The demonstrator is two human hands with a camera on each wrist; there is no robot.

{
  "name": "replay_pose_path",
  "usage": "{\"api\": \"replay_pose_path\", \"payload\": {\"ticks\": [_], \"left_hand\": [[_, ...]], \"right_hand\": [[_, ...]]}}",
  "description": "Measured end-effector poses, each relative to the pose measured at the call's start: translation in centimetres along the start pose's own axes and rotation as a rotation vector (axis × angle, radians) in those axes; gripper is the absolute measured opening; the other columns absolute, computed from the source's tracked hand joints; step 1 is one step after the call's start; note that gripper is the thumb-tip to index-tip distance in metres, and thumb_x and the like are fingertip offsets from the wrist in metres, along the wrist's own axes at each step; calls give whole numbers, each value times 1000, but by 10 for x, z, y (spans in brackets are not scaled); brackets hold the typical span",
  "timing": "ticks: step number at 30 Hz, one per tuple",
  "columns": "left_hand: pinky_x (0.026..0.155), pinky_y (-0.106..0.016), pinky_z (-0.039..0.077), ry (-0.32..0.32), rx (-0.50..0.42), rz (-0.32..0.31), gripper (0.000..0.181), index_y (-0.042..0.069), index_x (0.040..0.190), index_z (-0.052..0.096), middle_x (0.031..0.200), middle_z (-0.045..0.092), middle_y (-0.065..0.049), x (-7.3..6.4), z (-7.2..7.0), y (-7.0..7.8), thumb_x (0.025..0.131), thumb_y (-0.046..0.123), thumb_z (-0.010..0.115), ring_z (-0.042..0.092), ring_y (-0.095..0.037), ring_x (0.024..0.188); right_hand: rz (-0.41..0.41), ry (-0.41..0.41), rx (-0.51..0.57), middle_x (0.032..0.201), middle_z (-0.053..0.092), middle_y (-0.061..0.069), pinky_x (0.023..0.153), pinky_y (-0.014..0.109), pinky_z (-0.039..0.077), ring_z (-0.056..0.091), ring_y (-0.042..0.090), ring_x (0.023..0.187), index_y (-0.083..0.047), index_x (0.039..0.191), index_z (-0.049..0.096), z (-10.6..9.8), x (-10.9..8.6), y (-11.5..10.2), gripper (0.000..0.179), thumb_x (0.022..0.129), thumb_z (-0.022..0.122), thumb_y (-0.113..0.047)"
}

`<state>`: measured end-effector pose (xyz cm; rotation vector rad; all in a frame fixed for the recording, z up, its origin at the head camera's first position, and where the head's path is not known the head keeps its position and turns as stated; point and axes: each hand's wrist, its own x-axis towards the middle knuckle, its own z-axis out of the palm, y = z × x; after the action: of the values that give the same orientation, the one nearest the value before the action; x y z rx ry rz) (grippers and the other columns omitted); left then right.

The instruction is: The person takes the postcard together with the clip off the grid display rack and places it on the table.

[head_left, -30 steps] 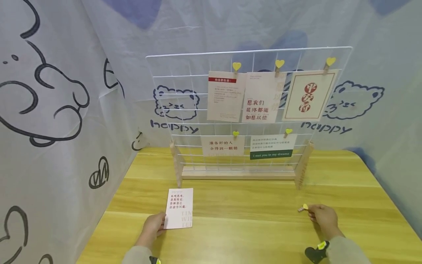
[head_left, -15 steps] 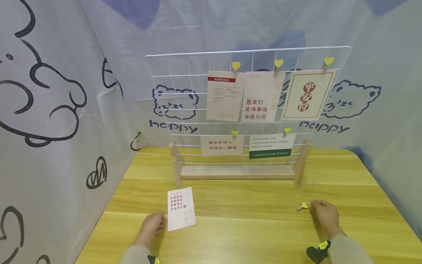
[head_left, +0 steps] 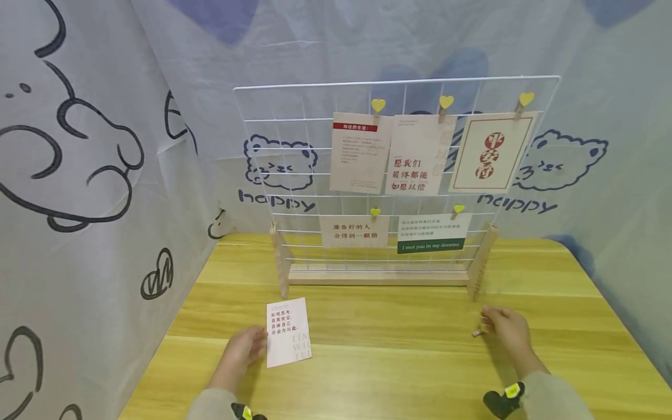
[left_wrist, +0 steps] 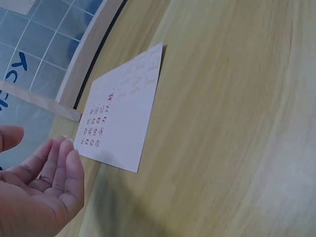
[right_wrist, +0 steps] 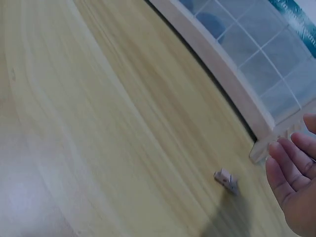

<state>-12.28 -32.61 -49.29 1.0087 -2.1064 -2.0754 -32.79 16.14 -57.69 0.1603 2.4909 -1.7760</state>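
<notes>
A white card with red writing lies on the table near the rack's left foot. Just left of it is my left hand, its fingers loosely bent and the thumb held apart; the fingertips come close to the card's edge in the left wrist view, and nothing is gripped. On the right, a small wooden clip lies on the tabletop. My right hand hovers beside and over it with relaxed fingers, holding nothing. In the head view the fingers hide the clip's yellow heart.
A white wire grid rack on wooden feet stands at the back of the wooden table. Several cards, such as a red-framed one, hang there from yellow heart clips. Printed cloth surrounds the table.
My left hand has let go of the white card, which now lies slightly turned. My right hand has released the heart clip and shifted slightly forward over it.
</notes>
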Motion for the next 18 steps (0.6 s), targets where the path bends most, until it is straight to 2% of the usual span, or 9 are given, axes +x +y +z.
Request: {"api": "replay_pose_path", "payload": {"ticks": [5, 8, 12, 15, 18], "left_hand": [[86, -36, 40, -25, -45, 20, 44, -10, 120, 38, 117, 42, -25, -2, 5, 6, 90, 21, 40, 46, -30, 100], [89, -38, 37, -35, -69, 33, 44, -10, 122, 36, 119, 40, -26, -3, 9, 12, 91, 22, 38, 43, -32, 104], [92, -38, 35, -49, -134, 47, 43, -11, 123, 34, 119, 39, -25, -5, 13, 21, 92, 18, 36, 41, -32, 107], [94, -39, 33, -56, -169, 61, 43, -12, 124, 32, 120, 38, -24, -4, 16, 28, 92, 18, 35, 39, -33, 109], [93, -37, 34, -74, -178, 95, 45, -9, 123, 35, 118, 42, -21, 2, 16, 31, 92, 23, 38, 40, -30, 109]], "right_hand": [[-42, -5, -56, 100, 61, 7, 65, 18, 47, 57, 2, 76, 1, 114, 50, 7, 11, 3, 66, 79, 47, -55], [-60, -18, -42, 100, 60, 6, 65, 17, 47, 57, 3, 77, 0, 113, 50, 10, 14, -1, 65, 78, 48, -55], [-83, -39, 23, 100, 59, 7, 67, 19, 48, 58, 7, 79, 0, 115, 48, 12, 20, -4, 66, 78, 50, -53], [-106, -60, 115, 100, 59, 8, 69, 22, 49, 58, 11, 82, 2, 116, 48, 14, 25, -6, 62, 78, 54, -47], [-159, -80, 213, 96, 60, 5, 69, 22, 49, 58, 11, 81, -2, 110, 52, 16, 28, -9, 52, 78, 58, -43]]}}
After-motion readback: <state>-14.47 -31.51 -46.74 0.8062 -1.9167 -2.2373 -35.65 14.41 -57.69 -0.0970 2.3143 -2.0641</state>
